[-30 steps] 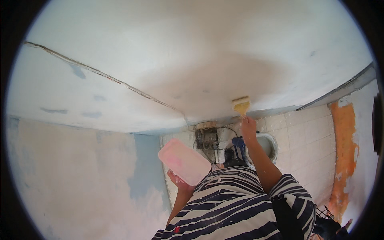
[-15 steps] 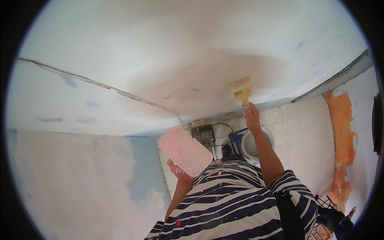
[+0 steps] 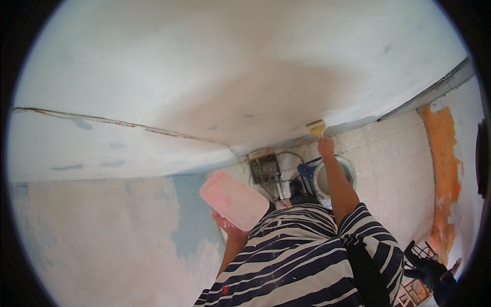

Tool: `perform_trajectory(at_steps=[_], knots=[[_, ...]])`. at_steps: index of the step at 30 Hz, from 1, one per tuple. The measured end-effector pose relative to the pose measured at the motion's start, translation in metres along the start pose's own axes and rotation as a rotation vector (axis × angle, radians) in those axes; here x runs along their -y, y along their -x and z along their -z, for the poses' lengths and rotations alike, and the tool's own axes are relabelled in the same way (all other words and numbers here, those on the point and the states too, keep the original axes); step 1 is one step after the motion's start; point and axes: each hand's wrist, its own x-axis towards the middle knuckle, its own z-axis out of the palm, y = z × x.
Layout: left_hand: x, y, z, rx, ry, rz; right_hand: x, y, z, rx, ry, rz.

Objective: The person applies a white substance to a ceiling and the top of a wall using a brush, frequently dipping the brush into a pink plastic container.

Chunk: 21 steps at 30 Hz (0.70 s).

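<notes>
left fingers [image 3: 220,218]: pink container [image 3: 232,198] | right fingers [image 3: 325,145]: yellow brush [image 3: 317,130] | floor [image 3: 383,151]: round bucket [image 3: 352,173]

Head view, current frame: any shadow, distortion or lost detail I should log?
Head view: a broad, soft-edged shadow lies on the white wall, mostly left of and above the paintbrush; head view: the orange strip bows near the right rim, and the corners are black; head view: the person at lower right is dark, with little detail.

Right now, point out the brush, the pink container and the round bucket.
Brush [image 3: 317,130]: head view, on its yellow part below the bristles.
Pink container [image 3: 234,199]: head view, middle of its broad face.
Round bucket [image 3: 353,175]: head view, right side of its rim.
</notes>
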Motion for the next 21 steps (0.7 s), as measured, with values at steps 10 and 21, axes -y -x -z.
perform_trajectory(at_steps=[10, 21], knots=[[0.003, -0.026, -0.063, -0.017, 0.365, 0.26, 0.301, 0.139, 0.224, 0.11, -0.617, 0.167], [-0.003, -0.023, -0.072, 0.053, 0.102, 0.216, 0.102, 0.034, 0.094, 0.156, -0.681, 0.104]])
